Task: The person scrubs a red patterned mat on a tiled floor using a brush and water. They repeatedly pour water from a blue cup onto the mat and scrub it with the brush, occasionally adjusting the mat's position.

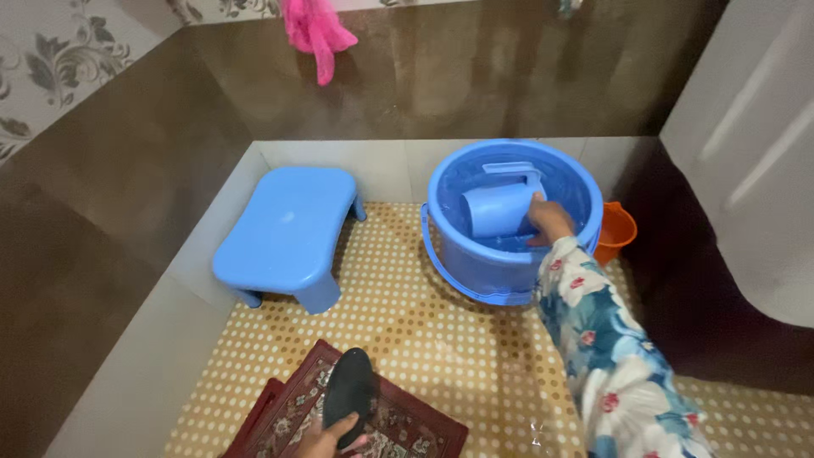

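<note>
- Our right hand [549, 219] reaches into the blue bucket [475, 263], fingers closed around the handle of the blue mug [496, 209] lying tilted in the water.
- Our left hand [332, 434] grips a black sandal [348, 386], pinched at its heel over the red patterned mat [407, 428].
- A blue stool [284, 233] stands left of the bucket; a small orange bucket [616, 231] sits behind it.

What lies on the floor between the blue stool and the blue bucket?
Nothing: the head view shows only bare dotted yellow floor between the blue stool and the blue bucket.
</note>
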